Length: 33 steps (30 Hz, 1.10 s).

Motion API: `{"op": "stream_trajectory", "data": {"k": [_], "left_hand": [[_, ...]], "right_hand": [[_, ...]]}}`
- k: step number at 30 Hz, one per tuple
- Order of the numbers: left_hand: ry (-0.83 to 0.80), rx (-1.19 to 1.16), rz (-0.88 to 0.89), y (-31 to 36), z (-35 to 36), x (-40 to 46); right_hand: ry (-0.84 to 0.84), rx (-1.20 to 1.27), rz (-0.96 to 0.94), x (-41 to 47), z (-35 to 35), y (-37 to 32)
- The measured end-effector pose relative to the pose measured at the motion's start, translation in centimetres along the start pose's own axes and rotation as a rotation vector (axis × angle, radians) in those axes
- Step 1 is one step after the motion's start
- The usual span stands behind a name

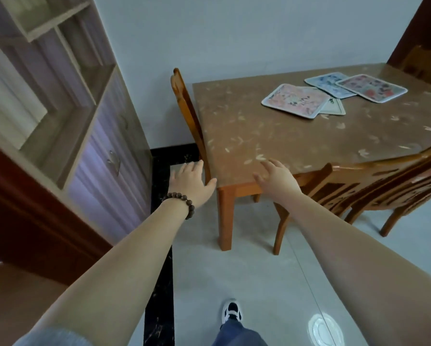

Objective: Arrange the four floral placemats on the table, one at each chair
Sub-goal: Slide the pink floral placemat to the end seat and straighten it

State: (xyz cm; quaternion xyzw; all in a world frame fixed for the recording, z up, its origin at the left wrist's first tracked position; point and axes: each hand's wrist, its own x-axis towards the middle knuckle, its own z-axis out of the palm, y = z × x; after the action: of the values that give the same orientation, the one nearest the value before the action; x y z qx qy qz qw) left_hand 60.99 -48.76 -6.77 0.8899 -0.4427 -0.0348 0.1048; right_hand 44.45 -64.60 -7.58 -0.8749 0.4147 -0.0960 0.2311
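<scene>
While both hands (192,178) hover open, rounded-corner floral placemats (296,101) overlap.

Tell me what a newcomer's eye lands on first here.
Two bare arms reach forward, the left hand and the right hand open and holding nothing near the table corner. Farther back on the table, the floral placemats lie in a loose overlapping cluster. Wooden chairs stand at its sides.

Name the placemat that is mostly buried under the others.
The whitish placemat, only its corner peeking from beneath the pink placemat; the other mats show most of their faces.
</scene>
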Motion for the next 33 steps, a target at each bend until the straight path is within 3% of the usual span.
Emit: {"op": "stream_trajectory", "data": {"k": [6,19,33], "left_hand": [[0.008,0.015,0.024,0.3,0.0,12.3],[-0.078,-0.011,0.105,-2.8,1.7,29.4],[-0.250,0.025,0.560,-6.6,1.9,53.4]], "right_hand": [[0.034,-0.009,0.017,11.2,-1.6,0.3],[0.016,-0.026,0.117,26.2,2.3,-0.9],[0.178,-0.039,0.466,41.9,6.1,-6.9]]}}
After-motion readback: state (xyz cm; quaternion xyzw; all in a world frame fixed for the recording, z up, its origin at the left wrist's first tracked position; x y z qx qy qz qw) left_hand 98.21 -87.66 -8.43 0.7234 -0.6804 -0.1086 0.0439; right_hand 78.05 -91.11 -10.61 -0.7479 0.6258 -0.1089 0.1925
